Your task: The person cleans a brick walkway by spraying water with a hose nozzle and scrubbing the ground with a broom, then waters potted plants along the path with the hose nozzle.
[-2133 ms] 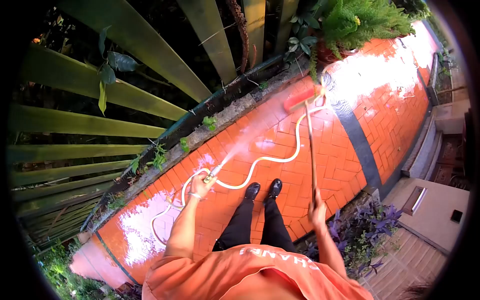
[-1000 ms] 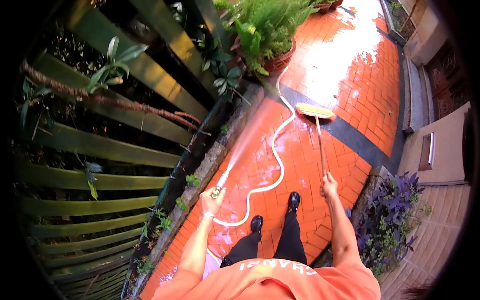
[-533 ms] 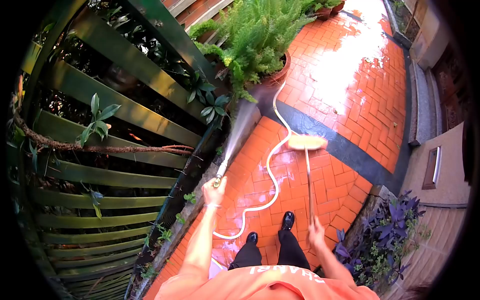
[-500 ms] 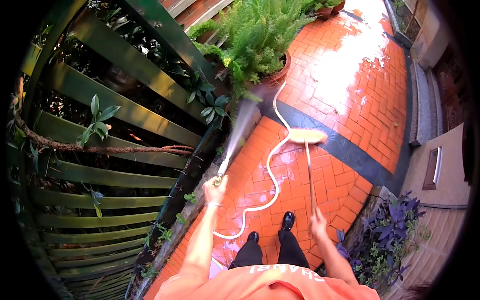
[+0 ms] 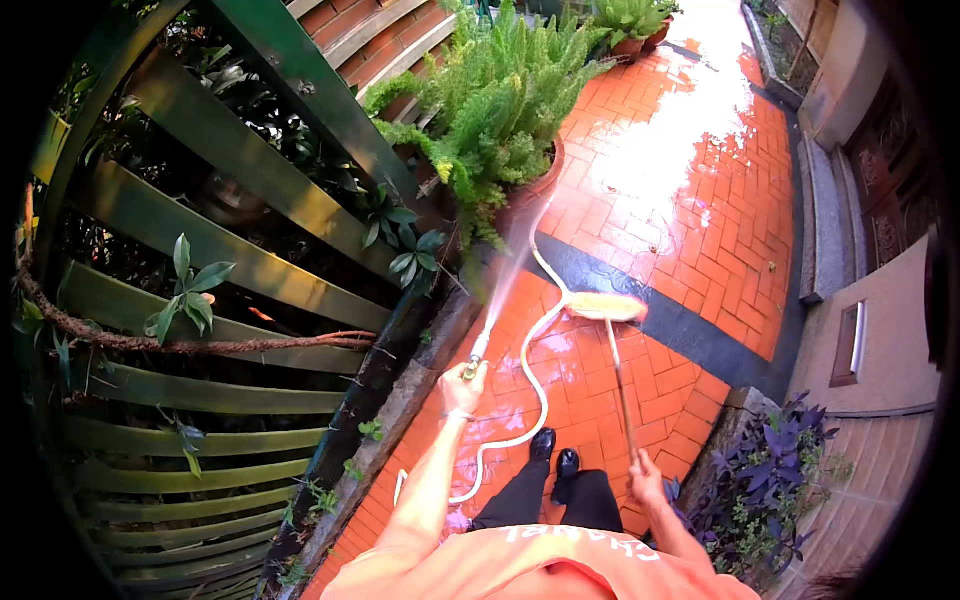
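Note:
My left hand (image 5: 463,388) is closed round a hose spray nozzle (image 5: 478,352). A white jet of water leaves its tip toward the base of the potted fern (image 5: 500,110). A pale hose (image 5: 530,370) winds over the wet orange brick paving (image 5: 590,390), past the broom head and up to the plant pot (image 5: 540,190). My right hand (image 5: 645,478) grips the handle of a push broom (image 5: 618,380). Its wide, light-bristled head (image 5: 606,307) rests on the paving, by the dark stone strip (image 5: 690,325).
A green slatted fence (image 5: 230,240) with a thick vine (image 5: 180,345) runs along the left. Purple-leaved plants (image 5: 775,450) grow at the right, below a wall (image 5: 860,340). Stone steps (image 5: 830,220) lead to a dark carved door (image 5: 885,170). More potted plants (image 5: 630,25) stand farther back.
My left hand and the nozzle have shifted right, with the jet aimed farther right. The broom head sits slightly lower in view. My feet have stepped, and the view has moved a little.

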{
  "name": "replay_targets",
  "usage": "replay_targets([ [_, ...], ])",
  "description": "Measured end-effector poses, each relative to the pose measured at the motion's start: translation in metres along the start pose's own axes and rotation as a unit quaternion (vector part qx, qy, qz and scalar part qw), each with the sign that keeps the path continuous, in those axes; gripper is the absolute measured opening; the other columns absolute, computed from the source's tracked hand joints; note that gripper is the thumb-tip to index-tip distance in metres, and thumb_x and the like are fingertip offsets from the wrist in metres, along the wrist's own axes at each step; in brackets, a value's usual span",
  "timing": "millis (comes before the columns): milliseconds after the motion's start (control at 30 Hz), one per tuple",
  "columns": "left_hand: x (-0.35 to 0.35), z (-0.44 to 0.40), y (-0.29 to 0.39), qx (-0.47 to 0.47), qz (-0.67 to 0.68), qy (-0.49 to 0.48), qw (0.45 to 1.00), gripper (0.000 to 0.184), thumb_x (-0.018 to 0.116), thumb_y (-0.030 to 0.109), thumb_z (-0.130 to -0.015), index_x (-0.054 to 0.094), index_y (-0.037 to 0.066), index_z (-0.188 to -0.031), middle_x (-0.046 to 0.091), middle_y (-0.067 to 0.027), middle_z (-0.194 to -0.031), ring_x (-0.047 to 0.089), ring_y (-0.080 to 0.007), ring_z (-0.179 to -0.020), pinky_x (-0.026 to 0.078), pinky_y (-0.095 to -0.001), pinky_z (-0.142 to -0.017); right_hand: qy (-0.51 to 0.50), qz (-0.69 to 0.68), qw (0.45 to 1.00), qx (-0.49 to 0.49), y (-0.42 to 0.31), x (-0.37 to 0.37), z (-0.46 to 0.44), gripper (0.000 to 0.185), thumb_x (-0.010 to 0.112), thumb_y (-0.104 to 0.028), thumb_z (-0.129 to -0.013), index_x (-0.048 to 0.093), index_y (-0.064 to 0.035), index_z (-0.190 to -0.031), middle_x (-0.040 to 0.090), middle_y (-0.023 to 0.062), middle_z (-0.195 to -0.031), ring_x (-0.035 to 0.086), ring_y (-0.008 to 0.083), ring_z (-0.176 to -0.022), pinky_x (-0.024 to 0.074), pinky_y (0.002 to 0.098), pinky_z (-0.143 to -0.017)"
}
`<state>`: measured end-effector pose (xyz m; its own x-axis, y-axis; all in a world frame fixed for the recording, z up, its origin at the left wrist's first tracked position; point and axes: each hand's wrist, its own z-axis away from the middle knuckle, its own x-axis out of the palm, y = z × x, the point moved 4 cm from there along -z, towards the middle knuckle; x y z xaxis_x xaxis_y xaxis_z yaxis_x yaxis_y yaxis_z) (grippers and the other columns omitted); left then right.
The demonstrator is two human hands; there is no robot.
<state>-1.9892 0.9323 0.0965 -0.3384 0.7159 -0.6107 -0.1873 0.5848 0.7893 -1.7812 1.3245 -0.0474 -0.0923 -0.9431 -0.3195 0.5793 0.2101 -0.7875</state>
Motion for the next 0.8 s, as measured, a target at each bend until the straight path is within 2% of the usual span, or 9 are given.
replay_targets([
  [33, 0.005, -0.007, 0.0, 0.009, 0.012, 0.006, 1.0, 0.033, 0.071, 0.024, -0.077, 0.055, 0.0, -0.06, 0.045, -0.0099, -0.047, 0.041, -0.0156, -0.043, 0.034, -0.036, -0.044, -0.036, -0.063, 0.967, 0.245, -0.049, 0.009, 0.036, 0.055, 0.044, -0.01, -0.09, 0.033, -0.0284, -0.14, 0.046, 0.002, -0.058, 0.041, 0.011, -0.04, 0.0357, 0.0268, -0.034],
  [233, 0.022, -0.04, -0.003, -0.025, -0.031, 0.011, 0.999, 0.029, 0.071, 0.024, -0.077, 0.06, 0.0, -0.064, 0.048, -0.0115, -0.049, 0.045, -0.0151, -0.045, 0.038, -0.0347, -0.047, -0.051, -0.149, 0.945, 0.287, -0.093, 0.029, 0.04, 0.061, 0.042, -0.006, -0.089, 0.024, -0.0267, -0.144, 0.042, 0.0016, -0.058, 0.039, 0.0097, -0.04, 0.0337, 0.0241, -0.033],
  [333, 0.034, -0.05, 0.0, -0.026, -0.058, 0.018, 0.998, 0.031, 0.071, 0.025, -0.077, 0.06, -0.001, -0.064, 0.048, -0.0118, -0.049, 0.045, -0.0148, -0.046, 0.038, -0.0351, -0.047, -0.047, -0.17, 0.941, 0.289, -0.094, 0.027, 0.022, 0.058, 0.045, -0.008, -0.091, 0.026, -0.0257, -0.143, 0.044, 0.0023, -0.057, 0.041, 0.0113, -0.041, 0.0357, 0.0261, -0.033],
  [400, 0.046, -0.053, 0.006, -0.067, -0.077, -0.016, 0.995, 0.034, 0.071, 0.03, -0.076, 0.061, 0.001, -0.065, 0.056, -0.0171, -0.056, 0.056, -0.0273, -0.051, 0.042, -0.0398, -0.051, -0.051, -0.172, 0.943, 0.281, -0.097, 0.024, 0.006, 0.058, 0.045, -0.007, -0.091, 0.026, -0.0256, -0.143, 0.044, 0.0021, -0.056, 0.041, 0.0111, -0.041, 0.0357, 0.0259, -0.033],
  [600, 0.084, -0.077, 0.04, -0.063, -0.099, -0.003, 0.993, 0.034, 0.071, 0.032, -0.077, 0.061, 0.001, -0.066, 0.056, -0.016, -0.056, 0.056, -0.0268, -0.051, 0.042, -0.0396, -0.052, -0.068, -0.174, 0.948, 0.257, -0.12, -0.006, -0.06, 0.057, 0.042, -0.008, -0.089, 0.026, -0.0235, -0.142, 0.041, 0.0001, -0.057, 0.038, 0.0085, -0.039, 0.0336, 0.023, -0.031],
  [800, 0.111, -0.095, 0.066, -0.065, -0.136, 0.023, 0.988, 0.034, 0.069, 0.033, -0.078, 0.063, 0.001, -0.068, 0.057, -0.017, -0.058, 0.057, -0.0301, -0.054, 0.043, -0.0393, -0.054, -0.117, -0.144, 0.945, 0.269, -0.123, -0.046, -0.075, 0.058, 0.039, -0.007, -0.089, 0.024, -0.023, -0.142, 0.041, 0.0005, -0.058, 0.037, 0.0083, -0.039, 0.0335, 0.0232, -0.031],
])
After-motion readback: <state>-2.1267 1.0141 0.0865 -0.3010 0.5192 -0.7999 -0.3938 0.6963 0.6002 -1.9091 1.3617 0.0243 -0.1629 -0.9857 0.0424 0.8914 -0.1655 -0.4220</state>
